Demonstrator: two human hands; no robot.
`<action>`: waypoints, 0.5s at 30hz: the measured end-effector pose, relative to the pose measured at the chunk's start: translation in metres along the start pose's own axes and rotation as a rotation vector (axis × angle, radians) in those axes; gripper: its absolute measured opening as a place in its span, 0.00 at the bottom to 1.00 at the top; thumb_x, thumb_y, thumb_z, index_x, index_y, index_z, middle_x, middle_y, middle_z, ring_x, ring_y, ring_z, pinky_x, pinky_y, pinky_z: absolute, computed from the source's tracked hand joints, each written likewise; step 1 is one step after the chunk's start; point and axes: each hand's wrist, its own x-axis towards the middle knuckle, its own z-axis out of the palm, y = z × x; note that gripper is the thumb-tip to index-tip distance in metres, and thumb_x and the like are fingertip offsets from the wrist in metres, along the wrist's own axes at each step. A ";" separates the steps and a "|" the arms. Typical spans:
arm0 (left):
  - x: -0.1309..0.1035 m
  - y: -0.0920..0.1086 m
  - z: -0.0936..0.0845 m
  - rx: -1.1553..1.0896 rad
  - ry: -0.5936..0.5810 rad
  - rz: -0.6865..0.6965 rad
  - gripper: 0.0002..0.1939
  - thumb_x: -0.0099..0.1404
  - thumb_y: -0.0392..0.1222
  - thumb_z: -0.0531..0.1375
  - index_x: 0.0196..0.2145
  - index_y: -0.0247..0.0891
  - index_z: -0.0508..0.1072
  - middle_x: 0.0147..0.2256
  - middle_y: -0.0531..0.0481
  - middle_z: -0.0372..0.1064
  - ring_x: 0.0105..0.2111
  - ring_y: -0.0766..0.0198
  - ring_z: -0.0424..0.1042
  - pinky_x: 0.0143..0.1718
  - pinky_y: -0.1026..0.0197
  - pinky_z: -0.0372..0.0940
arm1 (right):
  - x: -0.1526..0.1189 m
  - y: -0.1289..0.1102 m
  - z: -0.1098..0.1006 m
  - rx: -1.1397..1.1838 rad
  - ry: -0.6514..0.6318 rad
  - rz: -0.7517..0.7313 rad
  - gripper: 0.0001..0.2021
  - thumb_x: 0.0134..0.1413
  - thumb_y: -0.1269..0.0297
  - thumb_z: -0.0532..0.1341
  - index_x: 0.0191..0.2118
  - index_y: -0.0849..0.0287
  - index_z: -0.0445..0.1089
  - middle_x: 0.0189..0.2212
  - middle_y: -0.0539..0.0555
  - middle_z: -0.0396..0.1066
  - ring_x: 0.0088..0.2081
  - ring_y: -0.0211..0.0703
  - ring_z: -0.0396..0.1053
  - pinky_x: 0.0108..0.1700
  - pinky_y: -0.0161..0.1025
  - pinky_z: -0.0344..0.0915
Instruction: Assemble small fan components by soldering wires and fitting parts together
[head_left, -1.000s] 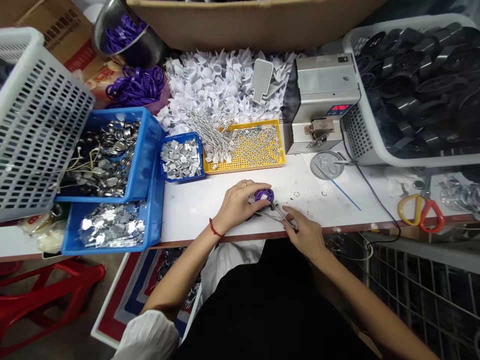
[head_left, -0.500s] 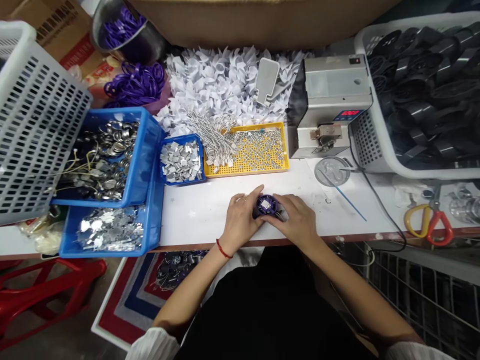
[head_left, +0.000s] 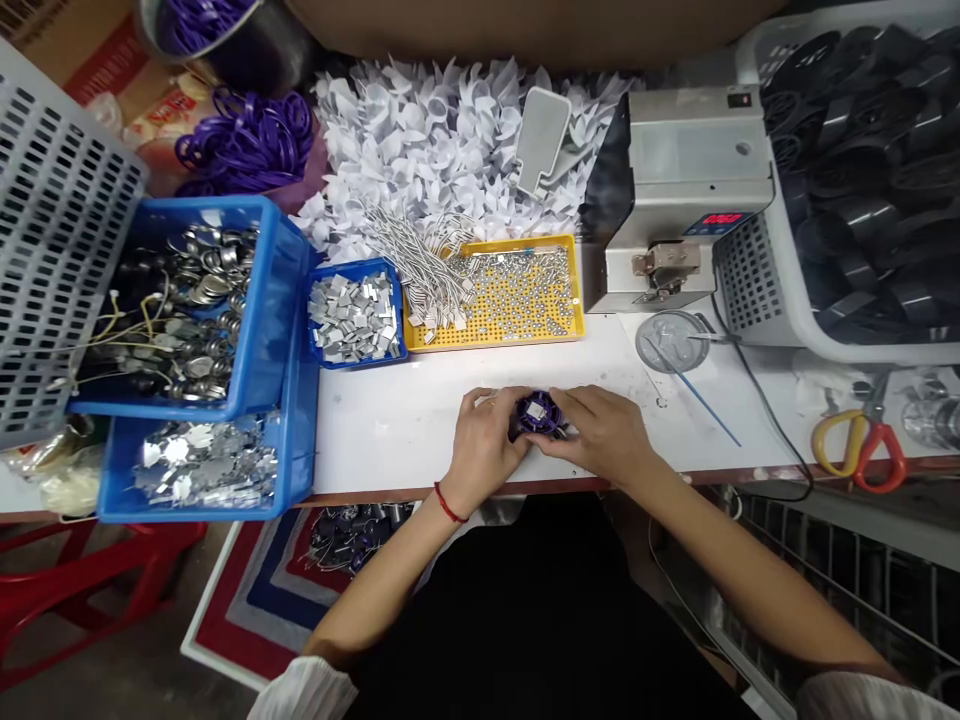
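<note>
Left hand: thumb and fingers curled around the left side of the purple part, grasping it.
Right hand: grasping the other side, fingers bent; whether it also pinches a wire or tool, cannot tell.
Purple part: round, held between both hands near the front edge of the worktop.
White piece: small, squarish, on the part's upper face.
Change: a second ago the right hand held thin metallic strands beside the part; now both hands meet on it.
Meaning: probably steadying or adjusting the part, in my judgement.
Trays: small blue tray and yellow tray, side by side beyond the hands.
Machine: farther right, red display lit.
</note>
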 end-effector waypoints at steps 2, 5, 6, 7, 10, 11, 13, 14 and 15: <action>0.000 0.000 0.000 0.003 0.001 0.002 0.23 0.56 0.33 0.64 0.49 0.40 0.64 0.43 0.51 0.76 0.40 0.58 0.75 0.55 0.50 0.57 | 0.005 -0.002 -0.008 0.012 -0.149 0.059 0.24 0.54 0.46 0.62 0.43 0.66 0.73 0.29 0.56 0.76 0.30 0.43 0.73 0.29 0.38 0.62; 0.000 0.000 0.001 0.003 -0.010 -0.011 0.21 0.58 0.36 0.64 0.47 0.40 0.64 0.43 0.51 0.77 0.39 0.58 0.75 0.56 0.49 0.56 | 0.023 -0.009 -0.022 0.026 -0.477 0.179 0.26 0.54 0.47 0.64 0.47 0.67 0.72 0.33 0.58 0.77 0.34 0.48 0.75 0.31 0.39 0.62; 0.000 0.000 0.001 0.002 -0.011 -0.012 0.20 0.58 0.37 0.64 0.47 0.40 0.64 0.43 0.51 0.77 0.39 0.58 0.76 0.56 0.49 0.56 | 0.031 -0.012 -0.025 0.019 -0.590 0.218 0.25 0.54 0.49 0.64 0.48 0.67 0.72 0.34 0.60 0.77 0.35 0.50 0.75 0.31 0.39 0.62; 0.000 0.000 0.002 0.001 -0.010 -0.011 0.19 0.59 0.38 0.64 0.46 0.40 0.64 0.44 0.50 0.76 0.39 0.58 0.76 0.56 0.49 0.56 | 0.038 -0.015 -0.027 0.005 -0.691 0.255 0.24 0.55 0.50 0.64 0.47 0.67 0.72 0.35 0.61 0.77 0.36 0.51 0.75 0.31 0.39 0.61; 0.001 -0.001 0.001 0.013 -0.011 -0.012 0.17 0.60 0.41 0.64 0.45 0.40 0.65 0.44 0.50 0.76 0.41 0.57 0.76 0.57 0.48 0.56 | 0.053 -0.021 -0.029 -0.045 -0.848 0.332 0.18 0.56 0.52 0.63 0.41 0.64 0.74 0.34 0.61 0.77 0.35 0.51 0.75 0.30 0.39 0.59; 0.003 -0.002 0.001 0.021 -0.021 -0.015 0.17 0.60 0.41 0.64 0.46 0.40 0.65 0.43 0.50 0.76 0.40 0.58 0.76 0.57 0.47 0.56 | 0.053 -0.020 -0.029 -0.041 -0.842 0.331 0.17 0.55 0.52 0.64 0.39 0.63 0.74 0.32 0.60 0.76 0.34 0.51 0.74 0.30 0.39 0.59; 0.006 -0.003 -0.003 0.037 -0.056 -0.016 0.17 0.60 0.41 0.64 0.47 0.41 0.66 0.39 0.51 0.77 0.38 0.58 0.76 0.58 0.46 0.56 | 0.046 -0.012 -0.034 0.012 -0.686 0.285 0.16 0.54 0.50 0.64 0.37 0.60 0.74 0.30 0.57 0.75 0.33 0.49 0.73 0.31 0.40 0.60; 0.007 -0.003 -0.006 0.049 -0.073 -0.002 0.18 0.60 0.41 0.64 0.48 0.41 0.66 0.39 0.51 0.77 0.39 0.58 0.76 0.58 0.45 0.56 | 0.040 -0.004 -0.039 0.054 -0.526 0.251 0.16 0.53 0.50 0.65 0.38 0.59 0.74 0.29 0.56 0.75 0.33 0.48 0.73 0.32 0.40 0.62; 0.008 -0.002 -0.008 0.069 -0.081 0.023 0.20 0.60 0.41 0.64 0.49 0.41 0.66 0.41 0.50 0.76 0.42 0.57 0.75 0.58 0.45 0.56 | 0.033 0.005 -0.047 0.098 -0.338 0.222 0.16 0.54 0.50 0.65 0.40 0.58 0.74 0.30 0.55 0.75 0.34 0.47 0.72 0.34 0.41 0.64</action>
